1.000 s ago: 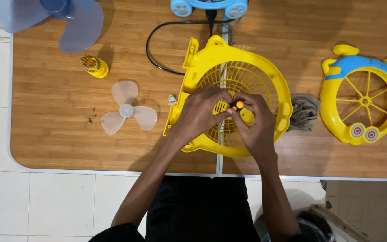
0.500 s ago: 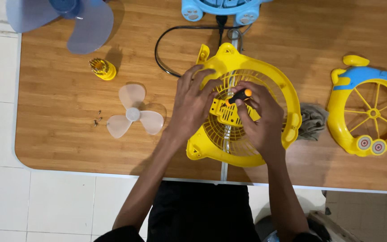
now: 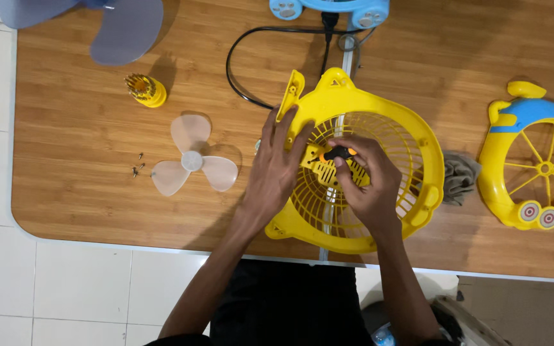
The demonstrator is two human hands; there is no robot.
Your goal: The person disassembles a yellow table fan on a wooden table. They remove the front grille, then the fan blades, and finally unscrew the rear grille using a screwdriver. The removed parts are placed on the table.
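Now, step: work on the square motor mount (image 3: 328, 170) at the hub of the yellow grille (image 3: 418, 138), judged to be a screw being driven or loosened there
Grille: lies flat near the front edge of the tabletop (image 3: 84, 128), over the seam between two boards, one ear tab pointing away from the person
Left hand (image 3: 276, 168): flat on the grille's left rim, fingers spread and straight, grip apart, pressing the shell down and clasping nothing
Right hand (image 3: 363, 179): grip clamped on a small screwdriver (image 3: 339, 154), black handle with an orange end, held over the mount; the tip is hidden by the fingers
Next move: calls for a steady shell under the left hand and the driver kept square on the screw head, as I judge it; whether the tip is seated cannot be told
Loose screws (image 3: 139, 164): a few tiny ones on the tabletop, left of the clear blade (image 3: 192, 161)
Clear blade: three lobes, lying apart from the grille, to its left
Bit holder (image 3: 143, 90): small yellow cylinder, upright, far left
Blue blade (image 3: 107, 22): large, at the far left corner, cut by the picture edge
Front cover (image 3: 533, 160): yellow and blue spoked ring with two round eye shapes, at the right
Cloth (image 3: 460, 176): grey, crumpled, between grille and front cover
Cable (image 3: 242, 64): black, looping to a blue base (image 3: 328, 9) at the far edge
Packages, labels, signs: none that I can make out
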